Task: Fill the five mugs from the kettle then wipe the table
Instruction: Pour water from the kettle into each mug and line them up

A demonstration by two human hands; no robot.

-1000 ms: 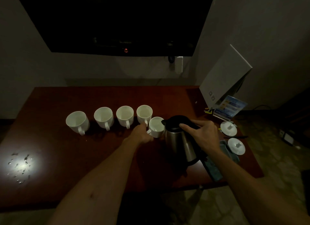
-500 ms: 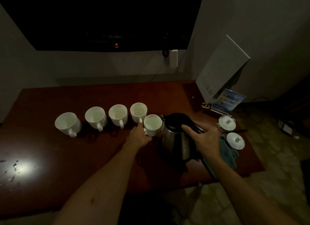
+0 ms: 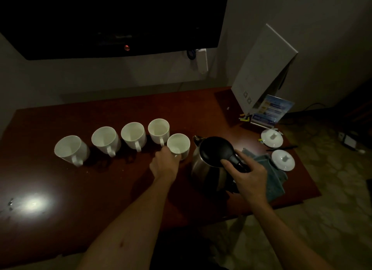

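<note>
Five white mugs (image 3: 133,134) stand open beside the kettle (image 3: 209,165).

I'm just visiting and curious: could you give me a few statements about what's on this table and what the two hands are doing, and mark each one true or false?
1. Five white mugs stand on the table. True.
2. The right hand grips the kettle by its black handle. True.
3. The left hand rests flat on the table, far from any mug. False: it holds the mug nearest the kettle at its handle side.
4. The kettle's lid is open. False: the black lid is shut.
5. A grey-blue cloth lies right of the kettle. True.
6. Both white lids sit on mugs. False: they lie on the table near its right edge.
</note>
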